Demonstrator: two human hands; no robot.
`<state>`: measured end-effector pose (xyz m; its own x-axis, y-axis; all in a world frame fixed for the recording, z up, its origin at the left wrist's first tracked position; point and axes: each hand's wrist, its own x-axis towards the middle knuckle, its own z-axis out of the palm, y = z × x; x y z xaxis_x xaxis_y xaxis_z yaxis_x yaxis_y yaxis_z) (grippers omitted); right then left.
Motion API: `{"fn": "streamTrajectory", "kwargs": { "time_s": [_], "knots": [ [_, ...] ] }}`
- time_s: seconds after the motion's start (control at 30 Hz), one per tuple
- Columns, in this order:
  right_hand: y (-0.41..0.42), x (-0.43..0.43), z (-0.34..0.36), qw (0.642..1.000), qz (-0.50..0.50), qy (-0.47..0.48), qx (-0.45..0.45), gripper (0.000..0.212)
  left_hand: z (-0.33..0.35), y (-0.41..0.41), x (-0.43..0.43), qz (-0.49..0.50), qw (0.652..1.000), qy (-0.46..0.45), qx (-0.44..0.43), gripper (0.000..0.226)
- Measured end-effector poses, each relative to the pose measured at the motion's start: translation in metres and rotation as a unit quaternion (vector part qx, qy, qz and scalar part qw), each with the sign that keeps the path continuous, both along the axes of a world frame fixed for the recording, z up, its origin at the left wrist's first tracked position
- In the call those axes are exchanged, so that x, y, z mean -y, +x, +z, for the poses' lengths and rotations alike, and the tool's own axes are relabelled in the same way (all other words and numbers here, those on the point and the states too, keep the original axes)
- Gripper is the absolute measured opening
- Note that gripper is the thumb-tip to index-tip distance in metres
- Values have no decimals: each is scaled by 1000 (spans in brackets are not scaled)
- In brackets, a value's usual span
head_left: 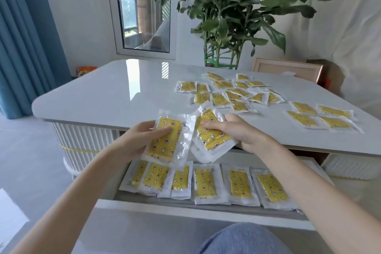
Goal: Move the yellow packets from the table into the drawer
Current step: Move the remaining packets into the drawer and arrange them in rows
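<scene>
My left hand (137, 137) grips a yellow packet (164, 144) in clear wrap, held over the table's front edge. Beside it my right hand (240, 133) grips a small stack of yellow packets (210, 136), tilted. Both hover above the open drawer (185, 206), where a row of several yellow packets (206, 184) lies flat. Several more yellow packets (228, 94) are scattered on the white table (107, 97) at the middle right, and another group of packets (321, 117) lies at the far right.
A large green plant (231, 10) stands behind the table. A wooden frame (288, 69) leans at the back right. Blue curtains (20, 43) hang at the left. My knee in blue jeans (245, 239) sits below the drawer front.
</scene>
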<state>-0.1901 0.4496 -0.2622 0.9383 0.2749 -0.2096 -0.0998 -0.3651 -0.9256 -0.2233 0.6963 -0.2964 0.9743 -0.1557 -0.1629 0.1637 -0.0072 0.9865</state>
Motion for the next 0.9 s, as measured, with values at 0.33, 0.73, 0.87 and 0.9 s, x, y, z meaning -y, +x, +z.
{"fn": "streamTrajectory", "kwargs": {
  "time_s": [0.33, 0.73, 0.87, 0.9],
  "knots": [
    [-16, 43, -63, 983, 19, -64, -169, 13, -32, 3, 26, -177, 959, 156, -160, 21],
    [14, 73, -107, 970, -95, -175, -142, 41, -83, 49, 77, -87, 903, 370, -199, 14],
    [18, 84, -112, 962, -99, -205, -148, 47, -89, 53, 84, -62, 895, 398, -194, 22],
    [18, 87, -113, 961, -105, -205, -152, 47, -90, 55, 84, -60, 891, 407, -192, 30]
  ]
}}
